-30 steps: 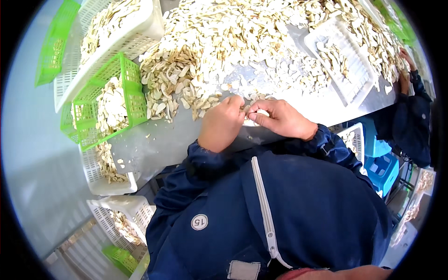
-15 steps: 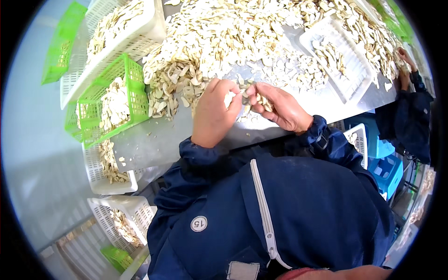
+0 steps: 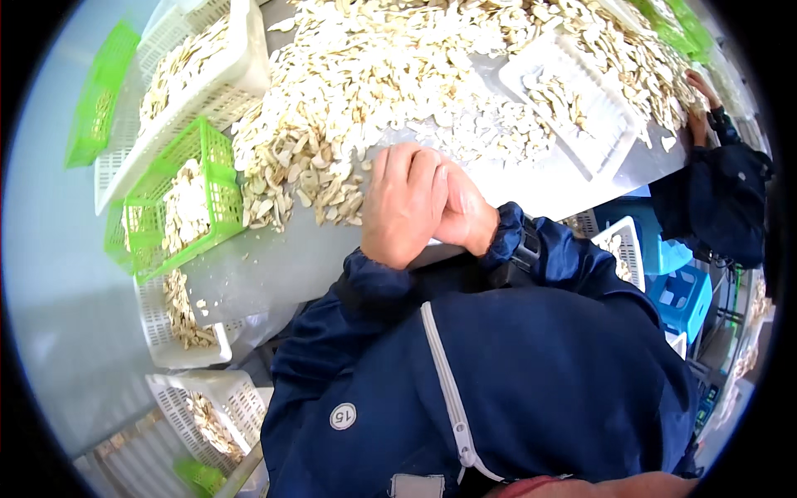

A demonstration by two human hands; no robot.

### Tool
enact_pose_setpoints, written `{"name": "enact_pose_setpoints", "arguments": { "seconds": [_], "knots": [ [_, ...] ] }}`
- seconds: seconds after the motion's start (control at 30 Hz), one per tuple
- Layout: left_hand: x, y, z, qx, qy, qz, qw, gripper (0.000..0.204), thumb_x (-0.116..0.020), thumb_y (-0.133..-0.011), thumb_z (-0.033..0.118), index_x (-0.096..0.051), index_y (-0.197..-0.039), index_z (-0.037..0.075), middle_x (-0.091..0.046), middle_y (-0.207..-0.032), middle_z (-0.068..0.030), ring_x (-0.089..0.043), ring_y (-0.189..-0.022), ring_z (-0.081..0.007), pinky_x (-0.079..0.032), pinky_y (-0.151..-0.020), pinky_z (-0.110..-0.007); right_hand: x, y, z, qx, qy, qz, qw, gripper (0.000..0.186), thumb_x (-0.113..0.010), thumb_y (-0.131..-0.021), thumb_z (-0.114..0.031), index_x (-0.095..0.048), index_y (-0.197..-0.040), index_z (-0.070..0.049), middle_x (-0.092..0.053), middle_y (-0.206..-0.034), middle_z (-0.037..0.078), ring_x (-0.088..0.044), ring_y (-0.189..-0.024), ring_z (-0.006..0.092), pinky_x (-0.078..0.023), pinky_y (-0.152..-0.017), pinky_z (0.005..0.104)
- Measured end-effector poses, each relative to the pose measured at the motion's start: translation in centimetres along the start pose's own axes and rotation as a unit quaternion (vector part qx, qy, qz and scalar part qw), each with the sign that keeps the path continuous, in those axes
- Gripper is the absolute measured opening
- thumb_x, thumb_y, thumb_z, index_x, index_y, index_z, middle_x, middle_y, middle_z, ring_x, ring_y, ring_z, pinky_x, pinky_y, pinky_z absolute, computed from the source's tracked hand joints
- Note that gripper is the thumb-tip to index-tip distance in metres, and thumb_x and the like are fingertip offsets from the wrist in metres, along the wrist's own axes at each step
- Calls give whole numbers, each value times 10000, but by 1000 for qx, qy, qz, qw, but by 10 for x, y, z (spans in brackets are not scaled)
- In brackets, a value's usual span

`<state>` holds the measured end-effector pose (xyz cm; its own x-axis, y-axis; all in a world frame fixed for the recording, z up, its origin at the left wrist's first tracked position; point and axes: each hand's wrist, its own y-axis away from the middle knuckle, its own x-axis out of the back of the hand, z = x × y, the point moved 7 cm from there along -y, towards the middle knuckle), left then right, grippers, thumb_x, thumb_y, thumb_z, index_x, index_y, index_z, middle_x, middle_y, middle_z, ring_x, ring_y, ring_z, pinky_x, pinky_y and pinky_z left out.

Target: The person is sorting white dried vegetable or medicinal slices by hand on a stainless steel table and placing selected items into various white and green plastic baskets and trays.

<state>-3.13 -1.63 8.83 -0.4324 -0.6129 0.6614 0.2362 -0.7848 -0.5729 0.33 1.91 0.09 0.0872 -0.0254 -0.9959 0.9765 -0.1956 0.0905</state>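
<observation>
- We see the heap of pale slices (image 3: 398, 91) spread over the far half of the bench (image 3: 274, 274), its near edge lying just beyond our knuckles.
- The slices closest to us, a darker tan clump (image 3: 307, 178), sit just to the left of our left hand (image 3: 403, 207); we cannot tell whether the fingers touch them.
- Our left hand is curled into a loose fist, fingers folded under, so we cannot tell whether its grip is clamped on a slice or simply closed on nothing.
- Our right hand (image 3: 465, 212) presses against the left one, palm to its side; its grip is hidden behind the left hand and we cannot tell its state either.
- Both hands hover at the near edge of the bench, dark blue sleeves (image 3: 531, 249) running back to our jacket (image 3: 498, 373).
- Left of the heap stands a green basket (image 3: 178, 199) part-filled with slices, touching the heap's edge.
- Beyond it lies a long white basket (image 3: 199, 79), also holding slices.
- A flat white tray (image 3: 573, 104) with a few slices rests on the heap to the right.
- Below the bench edge on the left sit more white baskets (image 3: 178, 324) with slices in them.
- At the far right another person's hand (image 3: 701, 91) rests on the heap, their dark sleeve (image 3: 714, 199) below it.
- A blue crate (image 3: 677, 290) stands low on the right, well apart from our hands.
</observation>
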Motion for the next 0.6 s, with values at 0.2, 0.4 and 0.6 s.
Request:
{"name": "enact_pose_setpoints", "arguments": {
  "seconds": [0.2, 0.4, 0.6],
  "knots": [
    [1, 1, 5, 12, 72, -22, 997, 175, -680, -873, 111, -624, -1026, 48, -603, -1076, -147, -571, -1004, -338, -480, -880, -435, -20, 28, -15, 171, 333, 182, 909, 309, -492, -1058, -335, -651, -1132, -81, -676, -1155, 78, -631, -1050, 216, -515, -978, 375],
    [27, 4, -4, -44, 67, 79, 994, 252, -656, -885, 53, -603, -1128, 11, -590, -1163, -163, -586, -1069, -312, -492, -921, -382, -5, 24, -37, 71, -58, 94, 991, 313, -499, -1046, -318, -634, -1150, -55, -655, -1177, 144, -645, -1086, 272, -545, -951, 414],
    [54, 46, -59, 133, 75, 57, 987, 182, -604, -958, 85, -600, -1126, 14, -585, -1127, -139, -567, -981, -253, -495, -822, -352, -43, 81, -180, 309, 1, 34, 950, 393, -380, -1084, -345, -583, -1259, -58, -621, -1182, 217, -674, -1000, 282, -624, -840, 416]
  ]
}}
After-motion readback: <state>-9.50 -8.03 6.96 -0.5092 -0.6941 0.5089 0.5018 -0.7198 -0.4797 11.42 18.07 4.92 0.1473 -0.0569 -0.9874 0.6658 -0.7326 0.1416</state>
